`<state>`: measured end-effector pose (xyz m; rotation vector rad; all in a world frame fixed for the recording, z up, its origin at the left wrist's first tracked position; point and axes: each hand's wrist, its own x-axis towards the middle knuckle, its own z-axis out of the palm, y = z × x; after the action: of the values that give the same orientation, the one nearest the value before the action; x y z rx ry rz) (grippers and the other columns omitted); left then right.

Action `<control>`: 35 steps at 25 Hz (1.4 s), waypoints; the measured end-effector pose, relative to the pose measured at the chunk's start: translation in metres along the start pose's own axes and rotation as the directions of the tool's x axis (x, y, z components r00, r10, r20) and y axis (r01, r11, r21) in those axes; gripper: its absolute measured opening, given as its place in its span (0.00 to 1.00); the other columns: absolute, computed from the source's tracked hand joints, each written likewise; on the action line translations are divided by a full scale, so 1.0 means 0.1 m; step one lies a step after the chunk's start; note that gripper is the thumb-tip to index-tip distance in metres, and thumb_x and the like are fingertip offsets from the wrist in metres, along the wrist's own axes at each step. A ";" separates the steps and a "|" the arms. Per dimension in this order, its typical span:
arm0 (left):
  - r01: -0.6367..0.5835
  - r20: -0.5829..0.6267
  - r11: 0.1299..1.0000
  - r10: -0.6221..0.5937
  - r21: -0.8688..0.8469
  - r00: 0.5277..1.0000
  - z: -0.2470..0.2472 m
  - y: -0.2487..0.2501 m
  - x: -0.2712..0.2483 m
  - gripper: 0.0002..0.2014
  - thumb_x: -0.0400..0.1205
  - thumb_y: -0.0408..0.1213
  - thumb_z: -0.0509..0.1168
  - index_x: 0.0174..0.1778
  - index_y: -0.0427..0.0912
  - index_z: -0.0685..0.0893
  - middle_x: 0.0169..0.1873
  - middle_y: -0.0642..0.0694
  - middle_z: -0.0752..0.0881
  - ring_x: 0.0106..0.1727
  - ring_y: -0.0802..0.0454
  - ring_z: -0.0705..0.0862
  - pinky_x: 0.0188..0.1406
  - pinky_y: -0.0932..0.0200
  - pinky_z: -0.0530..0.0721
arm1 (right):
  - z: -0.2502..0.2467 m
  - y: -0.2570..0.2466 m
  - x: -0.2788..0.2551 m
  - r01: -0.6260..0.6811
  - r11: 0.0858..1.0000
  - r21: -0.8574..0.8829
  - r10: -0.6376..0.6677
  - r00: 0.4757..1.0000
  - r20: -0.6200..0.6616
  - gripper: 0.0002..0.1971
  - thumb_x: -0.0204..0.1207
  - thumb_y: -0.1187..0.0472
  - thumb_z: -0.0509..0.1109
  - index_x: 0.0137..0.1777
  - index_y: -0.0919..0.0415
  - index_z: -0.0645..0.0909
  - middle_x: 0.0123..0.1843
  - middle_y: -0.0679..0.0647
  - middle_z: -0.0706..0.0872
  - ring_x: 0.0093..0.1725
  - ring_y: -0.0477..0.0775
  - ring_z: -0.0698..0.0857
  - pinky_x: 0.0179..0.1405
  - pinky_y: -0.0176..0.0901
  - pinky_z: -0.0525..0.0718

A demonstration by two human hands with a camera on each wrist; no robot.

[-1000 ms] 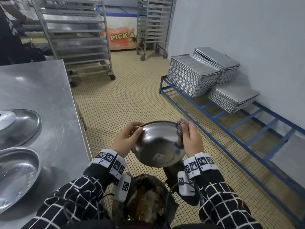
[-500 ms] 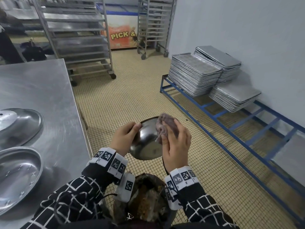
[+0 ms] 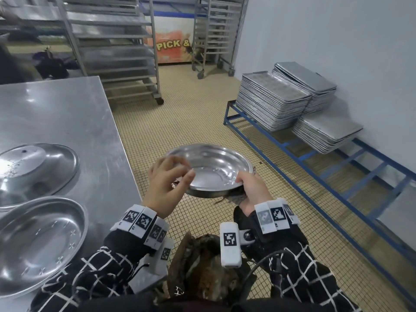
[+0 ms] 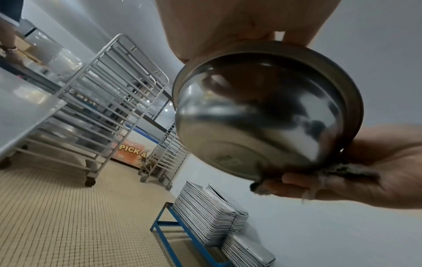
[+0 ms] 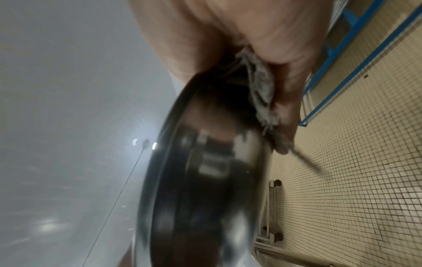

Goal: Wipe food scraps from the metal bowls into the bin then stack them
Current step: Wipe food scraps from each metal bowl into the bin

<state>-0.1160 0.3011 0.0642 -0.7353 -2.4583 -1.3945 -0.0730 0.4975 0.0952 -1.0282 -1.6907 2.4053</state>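
I hold a shiny metal bowl (image 3: 213, 170) level and mouth up above the bin (image 3: 202, 278), which is full of brown food scraps. My left hand (image 3: 177, 170) grips the bowl's left rim, fingers curled over it. At the near right rim my right hand (image 3: 249, 190) has its thumb inside, with a grey cloth (image 3: 234, 197) bunched between its fingers and the bowl's underside. The left wrist view shows the bowl's outside (image 4: 262, 117) and the cloth (image 4: 342, 169) under it. The right wrist view is blurred; bowl (image 5: 205, 180) and cloth (image 5: 260, 94) fill it.
A steel table (image 3: 67, 113) at my left carries an upside-down bowl (image 3: 33, 167) and an upright bowl (image 3: 38, 239). Stacked baking trays (image 3: 272, 102) sit on a low blue frame (image 3: 337, 167) along the right wall. Wheeled racks (image 3: 112, 52) stand at the back on the tiled floor.
The bowl was tipped on edge over the bin while my right hand wiped inside with the cloth. It is now turned level, mouth up, and my right hand has moved to the near rim.
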 end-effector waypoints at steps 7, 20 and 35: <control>0.321 -0.163 0.910 -0.370 -0.264 0.915 -0.72 -0.24 0.05 0.13 0.76 0.37 0.63 0.55 0.55 0.76 0.56 0.51 0.76 0.63 0.47 0.74 0.66 0.48 0.74 | 0.63 0.11 -0.19 0.080 0.967 -0.241 -0.059 0.994 0.094 0.07 0.76 0.66 0.63 0.53 0.60 0.75 0.53 0.63 0.83 0.44 0.58 0.83 0.27 0.41 0.81; 0.583 -0.450 0.753 -0.654 -0.306 0.608 -1.96 -0.51 -1.15 0.10 0.77 0.34 0.67 0.45 0.56 0.77 0.39 0.47 0.84 0.39 0.48 0.83 0.43 0.46 0.85 | 1.75 0.68 -0.54 0.419 0.789 -0.449 -0.195 0.864 0.463 0.11 0.77 0.49 0.70 0.47 0.57 0.77 0.35 0.55 0.85 0.23 0.46 0.81 0.20 0.38 0.77; 0.643 -0.547 0.664 -0.723 -0.382 0.422 -3.40 -0.80 -2.50 0.05 0.83 0.39 0.65 0.50 0.54 0.77 0.42 0.46 0.86 0.38 0.53 0.85 0.40 0.58 0.83 | 3.28 1.65 -1.16 0.507 0.752 -0.421 -0.040 0.673 0.739 0.12 0.82 0.52 0.65 0.59 0.58 0.76 0.49 0.54 0.86 0.39 0.47 0.86 0.29 0.30 0.82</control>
<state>0.0366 -0.0998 0.0787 0.8194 -2.0886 -1.6378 -0.0985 0.1136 0.0763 0.3034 -2.7095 2.1703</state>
